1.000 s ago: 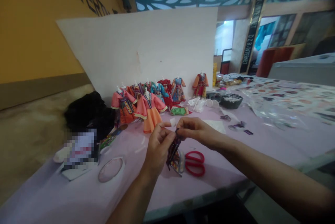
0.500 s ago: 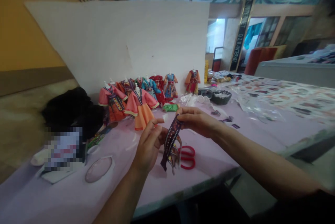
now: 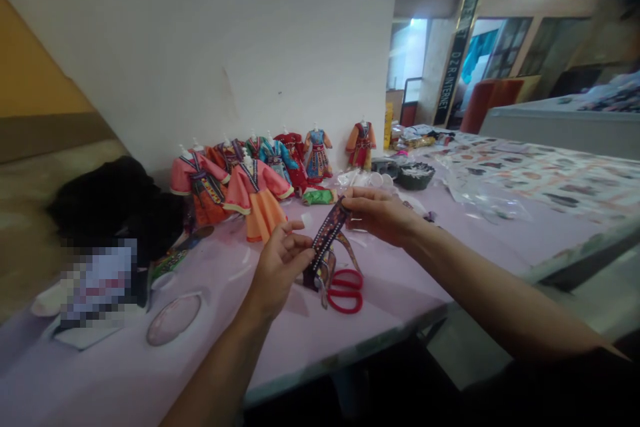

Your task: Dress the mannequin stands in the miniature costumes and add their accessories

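Note:
A dark patterned ribbon (image 3: pixel 329 232) with rows of white dots runs slantwise between my hands. My right hand (image 3: pixel 375 214) pinches its upper end between thumb and fingers. Lower down, the thumb and fingers of my left hand (image 3: pixel 283 267) are closed on the same ribbon. More patterned strips (image 3: pixel 326 274), yellowish and brown, hang or lie just beneath it; I cannot tell which hand, if any, holds them. Scissors with red handles (image 3: pixel 345 302) rest on the table below the ribbon, their blades hidden. Beyond my left hand stands a small dress (image 3: pixel 264 210) with pink sleeves and an orange skirt.
Several more doll-sized dresses (image 3: pixel 319 155) stand before a white board (image 3: pixel 210 47). A green packet (image 3: pixel 320 196) and a dark bowl (image 3: pixel 415 177) are behind my right hand. At left lie an oval piece (image 3: pixel 174 320) and a black heap (image 3: pixel 117 204) on the pink table (image 3: pixel 400 307).
My left hand has closed its thumb on the ribbon's lower part, and the ribbon now slants more between both hands. The view has shifted slightly.

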{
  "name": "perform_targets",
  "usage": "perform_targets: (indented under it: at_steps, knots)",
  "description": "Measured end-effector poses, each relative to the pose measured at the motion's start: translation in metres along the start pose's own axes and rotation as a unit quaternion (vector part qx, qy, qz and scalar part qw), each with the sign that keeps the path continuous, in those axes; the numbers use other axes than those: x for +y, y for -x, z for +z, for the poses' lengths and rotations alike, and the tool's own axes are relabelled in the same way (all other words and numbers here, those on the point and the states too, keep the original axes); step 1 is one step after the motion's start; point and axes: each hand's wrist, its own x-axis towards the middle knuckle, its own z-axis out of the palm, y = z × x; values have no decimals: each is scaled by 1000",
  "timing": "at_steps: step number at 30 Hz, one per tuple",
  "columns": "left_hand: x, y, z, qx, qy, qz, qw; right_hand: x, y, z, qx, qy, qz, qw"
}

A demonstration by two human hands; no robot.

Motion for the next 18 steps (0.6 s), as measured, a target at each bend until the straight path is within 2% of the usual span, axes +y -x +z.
perform_targets:
  at_steps: [7, 13, 18]
  knots:
    - [1, -8, -10, 38, -33, 4, 999, 26, -14, -9, -30, -103, 86, 990]
    - [-1, -17, -28, 46, -69, -23, 996, 41, -21, -22, -127, -168, 170, 963]
    - [-6, -21, -33, 42, -91, -49, 994, 51, -26, -31, -151, -169, 188, 956]
